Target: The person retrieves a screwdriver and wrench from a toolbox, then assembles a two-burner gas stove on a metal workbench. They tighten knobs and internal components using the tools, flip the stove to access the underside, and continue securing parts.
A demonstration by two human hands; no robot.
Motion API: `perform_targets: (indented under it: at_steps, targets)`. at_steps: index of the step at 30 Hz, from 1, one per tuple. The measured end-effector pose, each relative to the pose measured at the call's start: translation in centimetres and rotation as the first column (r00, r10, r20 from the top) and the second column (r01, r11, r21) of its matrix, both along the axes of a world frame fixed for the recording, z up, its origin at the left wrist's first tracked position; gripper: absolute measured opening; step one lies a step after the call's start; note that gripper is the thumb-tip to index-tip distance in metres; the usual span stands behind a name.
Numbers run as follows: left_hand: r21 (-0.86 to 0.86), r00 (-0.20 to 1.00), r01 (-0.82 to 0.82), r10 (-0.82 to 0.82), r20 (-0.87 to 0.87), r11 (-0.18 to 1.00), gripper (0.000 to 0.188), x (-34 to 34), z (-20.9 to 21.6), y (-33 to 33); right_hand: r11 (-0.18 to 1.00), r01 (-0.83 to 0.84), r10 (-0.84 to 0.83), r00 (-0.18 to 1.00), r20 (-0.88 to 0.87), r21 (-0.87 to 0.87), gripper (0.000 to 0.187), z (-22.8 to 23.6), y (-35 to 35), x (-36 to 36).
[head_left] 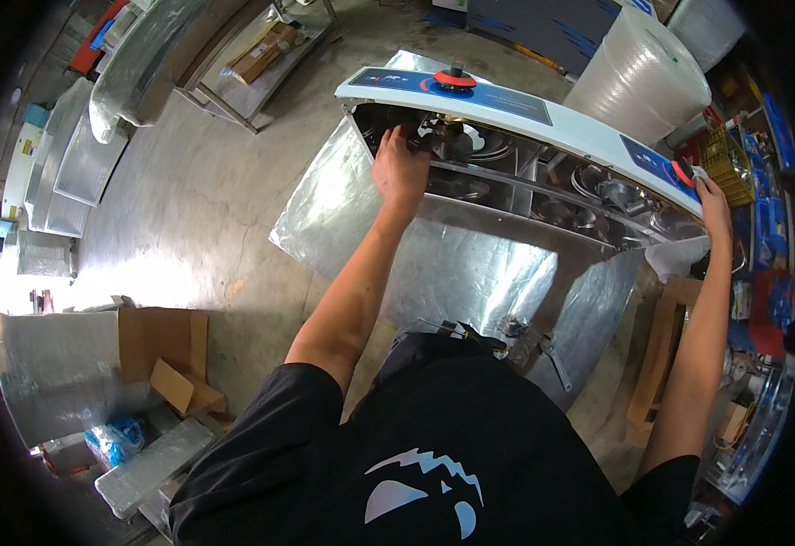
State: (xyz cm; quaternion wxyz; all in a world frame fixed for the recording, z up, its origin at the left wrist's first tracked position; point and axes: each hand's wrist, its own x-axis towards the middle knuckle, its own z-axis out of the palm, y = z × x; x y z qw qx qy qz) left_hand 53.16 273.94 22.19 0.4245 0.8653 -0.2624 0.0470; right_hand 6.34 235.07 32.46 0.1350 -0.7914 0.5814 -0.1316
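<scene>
A steel appliance like a gas stove (488, 202) stands tipped up on a metal-topped table (461, 259), its open inside toward me. Round burner-like parts show within. Its white front panel (588, 127) faces up, with a red-and-black knob (455, 79) and a red knob (682, 173). My left hand (402, 173) reaches into the left end of the housing, fingers bent; what they grip is hidden in shadow. At the panel's right end my right hand (714, 207) is closed round the edge, beside a small pale cloth-like scrap.
An adjustable wrench (557, 364) and small metal parts (511, 326) lie on the table's near side. Behind stands a large bubble-wrap roll (643, 73). Cardboard boxes (163, 346) sit at left, a steel rack (261, 64) at far left, crowded shelves (770, 227) at right.
</scene>
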Motion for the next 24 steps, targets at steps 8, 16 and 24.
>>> perform_targets:
  at_steps: [8, 16, 24]
  targets:
    - [-0.012, 0.988, 0.006, -0.004, 0.152, 1.0, 0.038, 0.3, -0.2, -0.5, 1.0, -0.007, 0.007, 0.998, -0.059, -0.005, 0.054, 0.2, -0.3, -0.2]
    - [-0.13, 0.981, 0.138, -0.153, -0.12, 0.982, 0.04, 1.3, 0.8, 0.2, 0.999, -0.023, 0.024, 0.998, -0.054, 0.024, 0.053, 0.1, -0.6, -0.6]
    - [-0.308, 0.78, 0.495, -0.572, -0.253, 0.812, 0.029, 6.4, 2.2, -0.7, 0.996, -0.005, 0.004, 1.0, 0.009, 0.094, 0.053, 0.7, 0.1, 0.2]
